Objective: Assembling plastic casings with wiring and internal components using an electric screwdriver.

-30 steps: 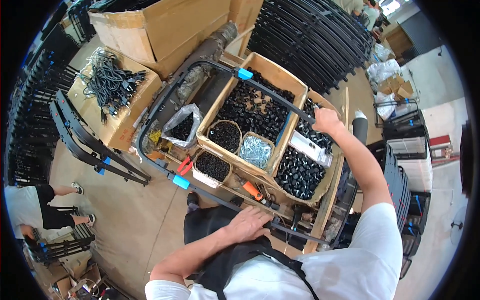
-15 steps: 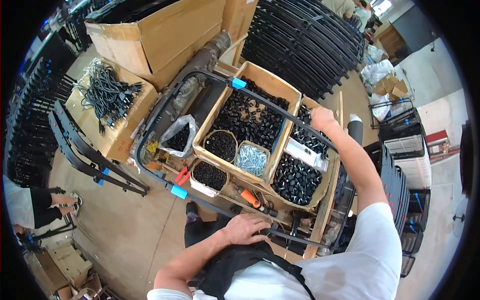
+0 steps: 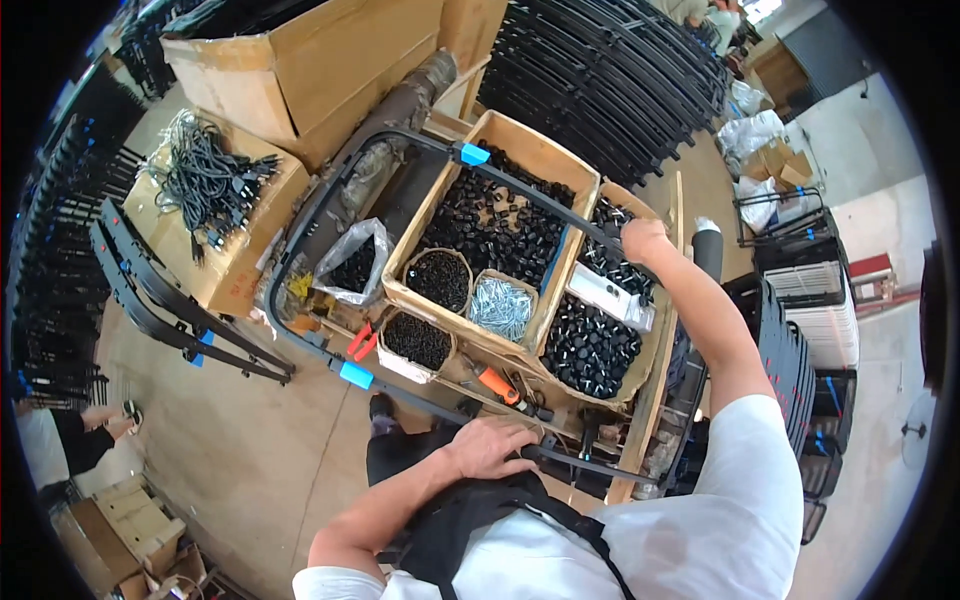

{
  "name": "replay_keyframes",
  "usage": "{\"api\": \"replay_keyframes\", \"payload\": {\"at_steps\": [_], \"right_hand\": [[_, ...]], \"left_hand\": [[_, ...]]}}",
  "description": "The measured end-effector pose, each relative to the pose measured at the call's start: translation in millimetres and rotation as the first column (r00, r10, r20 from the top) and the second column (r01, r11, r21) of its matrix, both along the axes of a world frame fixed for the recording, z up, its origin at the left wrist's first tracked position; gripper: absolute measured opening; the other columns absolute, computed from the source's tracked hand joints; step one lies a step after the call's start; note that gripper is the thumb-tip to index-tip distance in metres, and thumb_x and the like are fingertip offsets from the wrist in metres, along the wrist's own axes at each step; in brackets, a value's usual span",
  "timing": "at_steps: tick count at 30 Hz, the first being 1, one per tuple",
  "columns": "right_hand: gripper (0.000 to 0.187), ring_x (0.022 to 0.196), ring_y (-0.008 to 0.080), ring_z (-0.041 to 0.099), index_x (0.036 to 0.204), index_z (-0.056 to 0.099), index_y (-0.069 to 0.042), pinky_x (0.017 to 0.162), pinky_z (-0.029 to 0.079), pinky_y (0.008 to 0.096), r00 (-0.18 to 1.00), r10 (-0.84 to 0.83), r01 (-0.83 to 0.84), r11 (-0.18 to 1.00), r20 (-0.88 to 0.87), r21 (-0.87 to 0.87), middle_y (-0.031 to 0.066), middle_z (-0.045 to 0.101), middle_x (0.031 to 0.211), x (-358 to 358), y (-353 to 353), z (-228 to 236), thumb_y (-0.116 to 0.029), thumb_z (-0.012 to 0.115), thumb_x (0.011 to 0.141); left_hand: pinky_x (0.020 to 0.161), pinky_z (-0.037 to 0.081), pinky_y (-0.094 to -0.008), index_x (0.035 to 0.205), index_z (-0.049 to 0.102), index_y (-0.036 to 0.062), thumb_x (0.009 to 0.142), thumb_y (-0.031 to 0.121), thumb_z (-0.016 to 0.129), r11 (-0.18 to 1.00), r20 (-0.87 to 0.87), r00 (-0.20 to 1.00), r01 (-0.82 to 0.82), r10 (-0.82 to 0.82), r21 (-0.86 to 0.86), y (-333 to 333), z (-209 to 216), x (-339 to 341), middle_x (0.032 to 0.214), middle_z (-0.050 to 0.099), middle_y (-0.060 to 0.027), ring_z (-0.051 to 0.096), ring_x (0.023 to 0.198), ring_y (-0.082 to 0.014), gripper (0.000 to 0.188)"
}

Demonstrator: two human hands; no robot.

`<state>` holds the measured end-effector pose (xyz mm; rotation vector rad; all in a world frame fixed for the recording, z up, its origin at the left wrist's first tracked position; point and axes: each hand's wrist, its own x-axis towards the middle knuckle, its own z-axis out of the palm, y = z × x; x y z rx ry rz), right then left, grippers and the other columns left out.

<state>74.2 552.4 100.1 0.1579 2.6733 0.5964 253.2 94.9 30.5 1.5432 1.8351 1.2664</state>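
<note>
A black tubular frame (image 3: 300, 220), bent in a U with blue wrappings on both long bars, lies across a wooden parts cart. My right hand (image 3: 643, 241) is closed at the right part of its far bar, above a bin of black parts. On the near bar, close to my body, my left hand (image 3: 490, 447) is curled over the tube. Beneath the frame, a wooden box (image 3: 393, 283) holds black caps (image 3: 500, 225), small black screws (image 3: 438, 280) and silver screws (image 3: 502, 307). Black round-headed parts (image 3: 590, 350) fill the bin at right, with a white carton (image 3: 597, 290) on top.
An orange-handled tool (image 3: 497, 384) and red-handled pliers (image 3: 361, 342) lie at the cart's near side. Black cables (image 3: 215, 185) sit on a carton at left. Stacked black frames (image 3: 600, 90) stand behind. Another person (image 3: 55, 445) is at the far left.
The far bar now meets my right hand, where before it passed just below it. My left hand stays on the near bar. The whole view has shifted slightly.
</note>
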Motion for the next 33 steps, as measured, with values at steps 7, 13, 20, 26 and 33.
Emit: {"api": "replay_keyframes", "payload": {"at_steps": [7, 13, 20, 26, 33], "right_hand": [[0.024, 0.098, 0.0313, 0.078, 0.103, 0.079, -0.010, 0.084, 0.062, 0.0455, 0.996, -0.026, 0.030, 0.998, -0.080, 0.061, 0.0134, 0.080, 0.103, -4.0, 3.2, -15.1, -0.018, 0.061, 0.091], [0.021, 0.105, 0.0313, 0.076, 0.103, 0.079, -0.009, 0.088, 0.061, 0.0483, 0.990, -0.081, 0.066, 0.990, 0.116, 0.126, 0.0121, 0.079, 0.109, -11.1, 1.7, -12.1, -0.015, 0.066, 0.087], [0.029, 0.104, 0.0403, 0.074, 0.106, 0.071, -0.005, 0.090, 0.060, 0.0527, 0.990, -0.077, 0.056, 0.984, -0.121, -0.168, 0.0215, 0.076, 0.109, -11.8, -11.4, -16.0, -0.024, 0.070, 0.085], [0.042, 0.107, 0.0403, 0.073, 0.109, 0.069, -0.002, 0.093, 0.058, 0.0522, 0.996, -0.065, 0.061, 0.996, -0.065, -0.068, 0.0225, 0.075, 0.111, -9.1, 12.9, -33.7, -0.042, 0.066, 0.098], [0.041, 0.100, 0.0418, 0.073, 0.107, 0.061, -0.001, 0.087, 0.057, 0.0566, 0.968, 0.024, -0.084, 0.969, -0.250, -0.232, 0.0257, 0.074, 0.103, 0.6, 23.7, -53.1, -0.042, 0.062, 0.103]], "left_hand": [[0.088, 0.058, -0.0444, 0.122, 0.064, 0.0113, 0.096, 0.044, 0.070, 1.000, -0.031, 0.999, 0.023, -0.024, -0.016, 0.4, 5.6, -3.6, 0.112, 0.072, -0.0111, 0.070, 0.106, -0.0344, 0.043], [0.085, 0.057, -0.0448, 0.121, 0.064, 0.0111, 0.094, 0.040, 0.072, 0.994, -0.040, 0.999, -0.021, 0.026, 0.105, 0.5, 5.4, 3.7, 0.108, 0.070, -0.0103, 0.070, 0.102, -0.0336, 0.041], [0.086, 0.056, -0.0449, 0.123, 0.064, 0.0129, 0.090, 0.041, 0.075, 0.999, -0.050, 0.998, -0.042, 0.043, 0.026, 2.5, -6.4, -3.1, 0.107, 0.070, -0.0113, 0.069, 0.101, -0.0344, 0.045], [0.117, 0.038, -0.0488, 0.130, 0.061, 0.0097, 0.083, 0.032, 0.082, 0.994, -0.157, 0.986, -0.069, 0.055, -0.087, -5.0, -3.5, -16.7, 0.124, 0.067, -0.0111, 0.060, 0.126, -0.0308, 0.056], [0.124, 0.026, -0.0528, 0.124, 0.068, 0.0154, 0.086, 0.030, 0.080, 0.972, -0.279, 0.951, -0.182, 0.135, -0.150, -9.6, -7.2, -8.8, 0.125, 0.068, -0.0012, 0.058, 0.130, -0.0210, 0.042]]}}
